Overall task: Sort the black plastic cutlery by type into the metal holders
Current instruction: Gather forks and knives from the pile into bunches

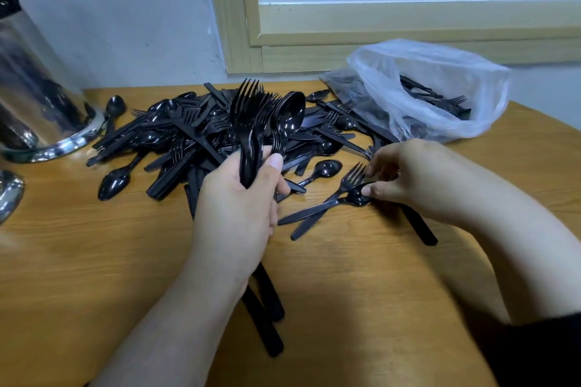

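- Fingers of the left hand (242, 198) are clutching a bundle of forks and spoons (267, 122) upright near the table (94, 261) middle; mixed types risk landing in one holder.
- Right hand (405, 176) is pinching a spoon (355, 196) lying crossed with a fork (349, 181); both could lift together.
- Cutlery pile (188, 135) is sprawling toward the far edge, beside the metal holder (34, 94) at far left.

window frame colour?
The window frame has a pale yellow outer surround with a white inner sash, clearest in the head view.
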Tool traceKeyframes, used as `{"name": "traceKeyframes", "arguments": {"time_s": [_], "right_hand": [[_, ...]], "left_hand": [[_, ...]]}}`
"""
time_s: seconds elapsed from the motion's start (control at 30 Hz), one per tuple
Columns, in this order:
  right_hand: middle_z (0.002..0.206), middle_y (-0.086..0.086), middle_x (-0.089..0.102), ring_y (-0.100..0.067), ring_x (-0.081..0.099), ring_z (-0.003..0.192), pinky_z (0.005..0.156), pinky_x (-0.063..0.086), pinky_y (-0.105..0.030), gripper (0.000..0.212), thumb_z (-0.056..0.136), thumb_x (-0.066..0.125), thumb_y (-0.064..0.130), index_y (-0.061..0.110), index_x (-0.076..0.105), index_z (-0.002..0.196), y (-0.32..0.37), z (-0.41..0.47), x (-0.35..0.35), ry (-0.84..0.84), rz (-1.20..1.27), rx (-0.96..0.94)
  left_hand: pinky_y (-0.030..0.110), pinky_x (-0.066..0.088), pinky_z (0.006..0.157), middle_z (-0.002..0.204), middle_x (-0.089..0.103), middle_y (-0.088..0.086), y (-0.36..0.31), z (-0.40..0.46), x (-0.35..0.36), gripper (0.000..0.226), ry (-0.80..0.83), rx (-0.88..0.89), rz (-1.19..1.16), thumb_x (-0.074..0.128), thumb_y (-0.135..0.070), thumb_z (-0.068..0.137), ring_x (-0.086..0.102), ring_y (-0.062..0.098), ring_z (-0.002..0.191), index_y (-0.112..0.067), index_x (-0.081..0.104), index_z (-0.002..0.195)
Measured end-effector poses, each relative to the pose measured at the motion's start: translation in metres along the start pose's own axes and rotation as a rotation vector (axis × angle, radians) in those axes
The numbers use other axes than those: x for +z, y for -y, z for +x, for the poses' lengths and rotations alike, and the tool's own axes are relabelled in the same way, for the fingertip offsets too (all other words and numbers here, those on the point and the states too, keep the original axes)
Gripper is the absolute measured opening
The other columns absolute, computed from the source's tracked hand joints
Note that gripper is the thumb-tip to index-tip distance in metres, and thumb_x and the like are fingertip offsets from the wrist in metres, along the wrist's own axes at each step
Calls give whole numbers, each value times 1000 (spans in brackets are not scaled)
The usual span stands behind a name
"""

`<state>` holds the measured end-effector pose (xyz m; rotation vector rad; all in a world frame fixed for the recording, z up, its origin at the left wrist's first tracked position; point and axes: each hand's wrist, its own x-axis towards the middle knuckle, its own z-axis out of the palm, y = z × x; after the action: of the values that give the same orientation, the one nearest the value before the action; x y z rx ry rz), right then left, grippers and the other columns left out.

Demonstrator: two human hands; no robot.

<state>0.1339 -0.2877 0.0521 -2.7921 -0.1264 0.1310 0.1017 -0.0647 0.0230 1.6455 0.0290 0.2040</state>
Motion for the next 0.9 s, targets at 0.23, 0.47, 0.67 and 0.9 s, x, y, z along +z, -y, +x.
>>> {"name": "traceKeyframes", "arguments": {"time_s": [0.23,0.47,0.67,0.9], "right_hand": [[77,15,66,0,58,76,70,44,-18,7,89,71,33,33,68,83,-5,-1,-4,-96,108,-142],[82,25,64,2,57,75,66,38,-9,2,94,68,28,29,68,92,12,-5,2,-398,372,-342],[83,11,62,-7,57,77,71,40,-14,29,94,69,29,33,63,122,16,3,16,-500,451,-309],[79,9,66,-1,56,70,67,39,-12,8,95,67,33,28,69,101,20,2,18,-460,541,-280]], "left_hand": [[37,60,69,70,69,1,0,2,-1,21,-46,42,51,59,-22,102,65,15,63,-28,70,85],[24,59,67,79,74,-7,0,-2,1,16,102,-17,146,58,-26,103,71,12,68,-34,68,93],[27,41,46,73,71,1,-5,-9,2,14,271,-159,-9,58,-34,103,49,15,48,-33,71,99],[25,36,46,65,57,18,-6,-9,2,20,359,-146,-34,64,-35,97,38,15,46,-23,72,84]]}}
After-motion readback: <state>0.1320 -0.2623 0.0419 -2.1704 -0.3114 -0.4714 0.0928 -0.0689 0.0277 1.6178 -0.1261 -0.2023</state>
